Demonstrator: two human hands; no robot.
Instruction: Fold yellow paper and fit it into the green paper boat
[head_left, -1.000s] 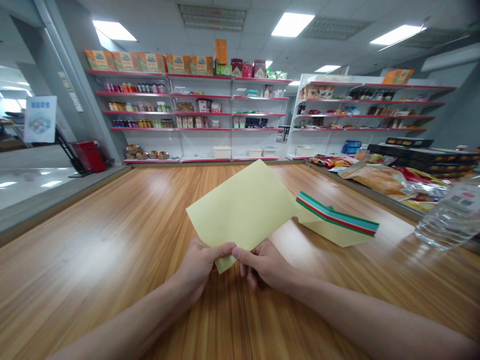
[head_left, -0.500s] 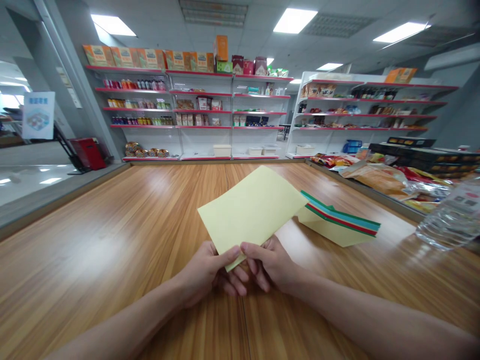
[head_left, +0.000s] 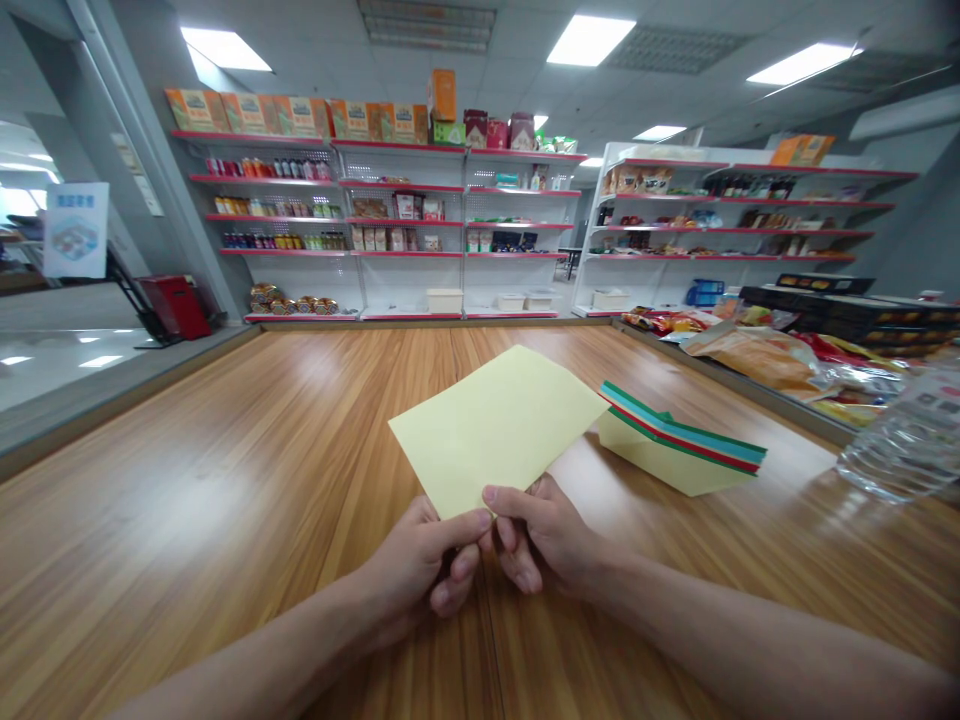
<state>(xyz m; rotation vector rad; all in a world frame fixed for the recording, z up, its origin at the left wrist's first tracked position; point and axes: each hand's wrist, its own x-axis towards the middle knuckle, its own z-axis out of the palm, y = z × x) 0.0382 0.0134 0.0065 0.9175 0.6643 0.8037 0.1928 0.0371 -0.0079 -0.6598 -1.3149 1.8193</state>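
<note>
A pale yellow sheet of paper [head_left: 499,425] is held out in front of me, tilted above the wooden table. My left hand [head_left: 429,555] pinches its near corner, thumb on top and fingers curled beneath. Close beside it, my right hand [head_left: 546,532] grips the same corner area with its thumb on the paper. The thumbs almost touch, and the fingers under the sheet are partly hidden. To the right lies a folded stack of coloured paper [head_left: 679,445] with green, blue, red and yellow layers.
The wooden table [head_left: 247,480] has a raised edge. A clear plastic bottle [head_left: 904,440] stands at the right. Past the right edge lie snack packets [head_left: 757,360] and black boxes [head_left: 840,310]. Stocked shelves [head_left: 409,220] line the back.
The yellow paper has come slightly lower and nearer. My left thumb has slid right and down along its near corner, and the left fingers are curled more tightly.
</note>
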